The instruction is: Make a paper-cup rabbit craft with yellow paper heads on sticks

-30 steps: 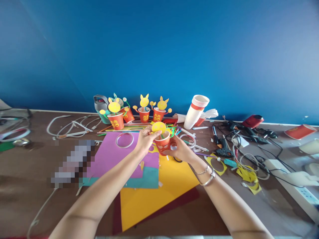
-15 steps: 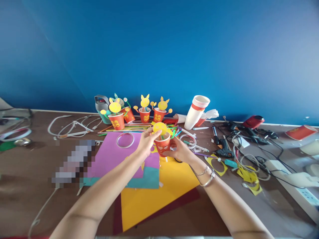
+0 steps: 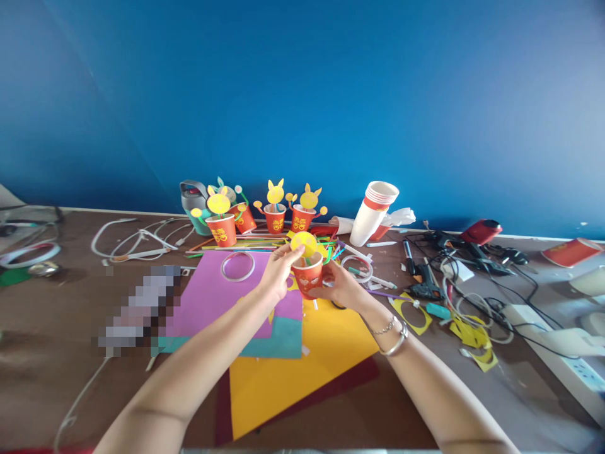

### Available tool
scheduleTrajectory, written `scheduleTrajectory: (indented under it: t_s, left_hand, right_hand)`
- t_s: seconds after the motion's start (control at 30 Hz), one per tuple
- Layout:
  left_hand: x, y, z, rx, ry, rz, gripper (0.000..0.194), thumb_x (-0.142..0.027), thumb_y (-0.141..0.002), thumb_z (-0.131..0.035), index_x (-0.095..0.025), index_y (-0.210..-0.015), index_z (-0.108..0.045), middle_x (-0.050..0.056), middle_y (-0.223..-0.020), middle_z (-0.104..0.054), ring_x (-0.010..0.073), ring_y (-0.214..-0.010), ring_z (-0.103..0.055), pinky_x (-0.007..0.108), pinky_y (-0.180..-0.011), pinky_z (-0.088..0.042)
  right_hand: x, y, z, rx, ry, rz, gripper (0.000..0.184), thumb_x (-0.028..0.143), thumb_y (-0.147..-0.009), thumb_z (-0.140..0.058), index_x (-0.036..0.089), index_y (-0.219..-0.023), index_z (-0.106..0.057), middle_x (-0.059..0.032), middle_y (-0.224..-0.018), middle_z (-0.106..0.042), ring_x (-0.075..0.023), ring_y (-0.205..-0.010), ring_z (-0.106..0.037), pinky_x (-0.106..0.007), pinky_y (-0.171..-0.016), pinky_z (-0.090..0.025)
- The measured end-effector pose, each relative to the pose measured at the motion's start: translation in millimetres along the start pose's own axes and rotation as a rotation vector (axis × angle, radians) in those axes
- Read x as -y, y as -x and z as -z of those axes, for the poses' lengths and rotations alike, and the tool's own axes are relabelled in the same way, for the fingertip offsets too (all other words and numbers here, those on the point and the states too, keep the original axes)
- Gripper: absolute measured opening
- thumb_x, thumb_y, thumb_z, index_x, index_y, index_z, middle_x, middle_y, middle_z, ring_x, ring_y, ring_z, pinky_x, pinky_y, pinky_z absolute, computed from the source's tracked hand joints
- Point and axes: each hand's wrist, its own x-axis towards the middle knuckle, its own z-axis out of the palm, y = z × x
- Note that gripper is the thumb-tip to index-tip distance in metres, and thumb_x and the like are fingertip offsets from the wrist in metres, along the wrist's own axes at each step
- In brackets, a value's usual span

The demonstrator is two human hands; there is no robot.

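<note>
With our left hand [image 3: 276, 272] we are pinching a yellow paper face [image 3: 304, 243] at its edge; with our right hand [image 3: 341, 287] we are gripping the red paper cup [image 3: 308, 277] just below it, above the yellow sheet [image 3: 307, 378]. By squeezing unevenly, we are risking a dented cup or bent face.

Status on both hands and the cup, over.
Left hand on yellow paper disc; right hand gripping red paper cup. Nothing visibly blocking either hand.
</note>
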Motion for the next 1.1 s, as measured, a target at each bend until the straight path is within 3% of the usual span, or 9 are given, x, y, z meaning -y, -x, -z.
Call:
scheduleTrajectory:
  t_s: [0.13, 0.33, 0.6, 0.77, 0.9, 1.0, 1.1]
  left_hand:
    - [1, 1, -0.6, -0.018, 0.017, 0.007, 0.033, -0.039, -0.057, -0.083, -0.017, -0.08, -0.072, 0.004, -0.074, -0.074, 0.0157, -0.063, -0.065, 0.026, -0.063, -0.046]
    - [-4, -1, 1.5, 0.105, -0.078, -0.001, 0.031, -0.038, -0.06, -0.082, -0.016, -0.08, -0.074, 0.007, -0.08, -0.075, 0.0201, -0.071, -0.068, 0.029, -0.067, -0.048]
    - [0, 1, 1.6, 0.085, -0.078, 0.018, 0.039, -0.039, -0.057, -0.083, -0.015, -0.085, -0.073, 0.009, -0.083, -0.075, 0.0233, -0.075, -0.069, 0.03, -0.067, -0.048]
    - [-16, 1, 1.7, 0.137, -0.09, -0.005, 0.044, -0.044, -0.063, -0.08, -0.018, -0.097, -0.071, 0.008, -0.099, -0.074, 0.0222, -0.088, -0.068, 0.029, -0.075, -0.047]
    - [-29, -4, 3.7, 0.176, -0.019, 0.022, 0.049, -0.058, -0.068, -0.071, -0.018, -0.097, -0.071, 0.009, -0.098, -0.073, 0.0223, -0.092, -0.067, 0.027, -0.074, -0.048]
    - [-29, -8, 6.2, 0.204, -0.01, 0.084, 0.051, -0.061, -0.068, -0.069, -0.017, -0.092, -0.071, 0.009, -0.091, -0.074, 0.0222, -0.086, -0.068, 0.028, -0.069, -0.048]
    - [-25, -12, 9.8, 0.107, -0.049, 0.112, 0.037, -0.045, -0.06, -0.079, -0.015, -0.08, -0.071, 0.007, -0.079, -0.074, 0.0192, -0.069, -0.066, 0.027, -0.061, -0.047]
  right_hand:
    - [1, 0, 1, 0.013, -0.016, 0.003, 0.048, 0.035, -0.061, -0.081, 0.019, -0.096, -0.054, -0.0049, -0.092, -0.066, -0.0186, -0.079, -0.061, -0.035, -0.075, -0.048]
    - [14, 0, 3, 0.018, -0.049, -0.028, 0.05, 0.036, -0.057, -0.083, 0.019, -0.091, -0.051, -0.0036, -0.088, -0.066, -0.0173, -0.076, -0.06, -0.033, -0.073, -0.048]
    - [4, 1, 1, -0.015, 0.019, -0.003, 0.052, 0.035, -0.06, -0.083, 0.018, -0.1, -0.054, -0.0049, -0.092, -0.066, -0.0187, -0.08, -0.062, -0.034, -0.075, -0.049]
    - [15, 1, 4, 0.01, -0.127, -0.06, 0.055, 0.04, -0.06, -0.082, 0.019, -0.103, -0.055, -0.005, -0.091, -0.068, -0.0194, -0.078, -0.064, -0.035, -0.073, -0.052]
    - [19, 2, 5, 0.013, -0.238, -0.102, 0.055, 0.048, -0.062, -0.08, 0.018, -0.1, -0.055, -0.0075, -0.1, -0.067, -0.0207, -0.084, -0.065, -0.035, -0.075, -0.053]
    - [18, 2, 4, 0.062, -0.215, -0.118, 0.055, 0.052, -0.062, -0.079, 0.018, -0.098, -0.055, -0.0085, -0.1, -0.068, -0.0211, -0.085, -0.065, -0.035, -0.076, -0.053]
    - [18, 4, 2, 0.118, -0.159, -0.104, 0.055, 0.053, -0.062, -0.08, 0.017, -0.097, -0.055, -0.0089, -0.099, -0.068, -0.0208, -0.084, -0.065, -0.033, -0.073, -0.053]
